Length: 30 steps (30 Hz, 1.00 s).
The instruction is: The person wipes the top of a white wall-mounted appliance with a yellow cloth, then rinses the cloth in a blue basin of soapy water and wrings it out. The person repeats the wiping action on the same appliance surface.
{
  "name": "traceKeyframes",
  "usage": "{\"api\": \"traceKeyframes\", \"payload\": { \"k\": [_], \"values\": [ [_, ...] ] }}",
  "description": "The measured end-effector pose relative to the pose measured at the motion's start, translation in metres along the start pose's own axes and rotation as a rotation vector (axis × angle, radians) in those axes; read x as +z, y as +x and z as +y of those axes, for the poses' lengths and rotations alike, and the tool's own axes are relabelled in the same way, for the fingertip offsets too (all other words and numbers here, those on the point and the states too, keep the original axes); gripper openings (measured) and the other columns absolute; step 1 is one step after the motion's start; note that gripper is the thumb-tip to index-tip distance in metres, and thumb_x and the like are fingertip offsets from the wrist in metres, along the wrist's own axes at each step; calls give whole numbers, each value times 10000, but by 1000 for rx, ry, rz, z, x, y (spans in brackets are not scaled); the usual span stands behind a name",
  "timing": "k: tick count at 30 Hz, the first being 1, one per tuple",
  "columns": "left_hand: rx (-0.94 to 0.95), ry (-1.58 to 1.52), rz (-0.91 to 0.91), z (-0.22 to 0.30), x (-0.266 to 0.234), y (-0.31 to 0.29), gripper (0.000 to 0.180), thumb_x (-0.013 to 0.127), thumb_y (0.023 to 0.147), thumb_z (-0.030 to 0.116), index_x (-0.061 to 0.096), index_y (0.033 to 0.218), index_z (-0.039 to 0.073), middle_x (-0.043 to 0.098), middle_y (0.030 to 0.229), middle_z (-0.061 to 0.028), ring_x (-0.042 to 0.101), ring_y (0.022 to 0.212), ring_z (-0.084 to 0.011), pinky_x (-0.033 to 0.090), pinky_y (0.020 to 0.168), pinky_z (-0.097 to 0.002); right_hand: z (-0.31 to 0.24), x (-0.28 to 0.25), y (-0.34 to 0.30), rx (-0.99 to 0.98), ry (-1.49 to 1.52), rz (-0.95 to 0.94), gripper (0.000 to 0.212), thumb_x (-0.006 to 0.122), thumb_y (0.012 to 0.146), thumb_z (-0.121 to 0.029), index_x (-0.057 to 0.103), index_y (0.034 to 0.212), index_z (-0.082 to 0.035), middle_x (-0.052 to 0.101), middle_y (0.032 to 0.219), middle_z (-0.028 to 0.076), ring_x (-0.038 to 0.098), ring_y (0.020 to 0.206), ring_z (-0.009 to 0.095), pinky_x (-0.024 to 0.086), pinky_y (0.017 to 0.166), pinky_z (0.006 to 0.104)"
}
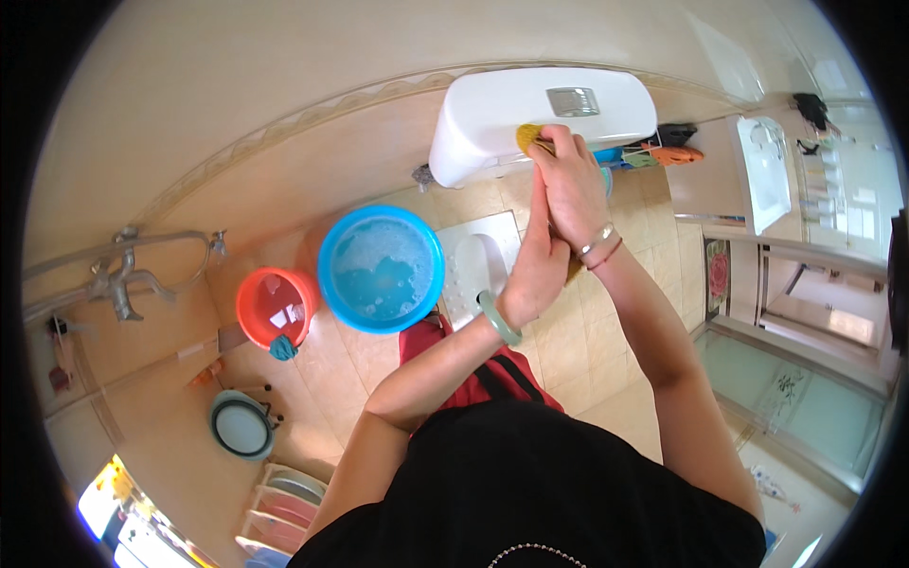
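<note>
Both my hands are together in front of the white toilet cistern (454, 128) on the wall. My right hand (576, 194), with a silver bangle and a red cord at the wrist, has its fingers curled round a yellow cloth (528, 136) close to the cistern's lower front. My left hand (535, 275), wearing a pale green bangle, presses against the right palm. More yellow cloth shows between the left hand and the right wrist, so the left seems to grip it too; its fingers are partly hidden.
Below stand a blue basin (327, 284) of sudsy water, a red bucket (244, 308) with a teal cloth on its rim, and a white squat toilet (459, 246). A tap (118, 279) and folded basin (241, 426) are left; a washbasin (765, 180) and glass-panelled door (786, 398) are right.
</note>
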<state>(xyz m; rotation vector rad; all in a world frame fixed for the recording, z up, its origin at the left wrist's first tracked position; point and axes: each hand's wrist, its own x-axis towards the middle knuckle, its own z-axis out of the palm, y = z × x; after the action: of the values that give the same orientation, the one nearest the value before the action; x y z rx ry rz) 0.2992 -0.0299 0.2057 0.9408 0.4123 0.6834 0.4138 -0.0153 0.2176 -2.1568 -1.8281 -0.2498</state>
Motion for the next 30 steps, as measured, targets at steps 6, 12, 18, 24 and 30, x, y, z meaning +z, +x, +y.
{"api": "traceKeyframes", "payload": {
  "k": [6, 12, 18, 24, 30],
  "values": [
    [-125, -283, 33, 18, -9, 35, 933, 319, 768, -205, 14, 1591, 111, 282, 1549, -137, 330, 1388, -217, 305, 1119, -290, 12, 10, 43, -46, -71, 47, 155, 569, 834, -136, 657, 952, -87, 564, 1078, 49, 569, 968, 278, 489, 754, 404],
    [49, -64, 57, -15, -9, 6, 935, 312, 772, -224, 13, 1589, 119, 219, 1593, -120, 243, 1456, -238, 293, 1148, -324, -11, -4, 13, 69, -79, -87, 195, 591, 852, -112, 682, 1022, -87, 574, 1169, 47, 579, 1029, 269, 509, 831, 381],
    [-101, -177, 28, 9, -10, 10, 927, 330, 784, -215, 22, 1590, 123, 258, 1578, -122, 269, 1443, -236, 301, 1143, -337, -7, 0, 18, 19, -57, -53, 233, 586, 833, -116, 670, 1044, -66, 572, 1167, 60, 573, 1013, 282, 488, 853, 377],
    [58, -165, 69, -14, -8, 33, 894, 332, 806, -194, 48, 1588, 134, 329, 1527, -138, 363, 1387, -235, 360, 1106, -337, 3, 1, 32, 26, -111, -49, 227, 567, 849, -118, 666, 1052, -86, 572, 1151, 49, 570, 1020, 273, 484, 847, 383],
    [-10, -70, -72, -15, 11, 39, 854, 346, 838, -131, 41, 1592, 131, 429, 1402, -108, 503, 1126, -204, 472, 878, -268, 39, -2, 25, 221, 5, 77, 250, 549, 885, -120, 637, 1117, -91, 586, 1157, 81, 566, 1034, 308, 478, 867, 396]
  ]
}}
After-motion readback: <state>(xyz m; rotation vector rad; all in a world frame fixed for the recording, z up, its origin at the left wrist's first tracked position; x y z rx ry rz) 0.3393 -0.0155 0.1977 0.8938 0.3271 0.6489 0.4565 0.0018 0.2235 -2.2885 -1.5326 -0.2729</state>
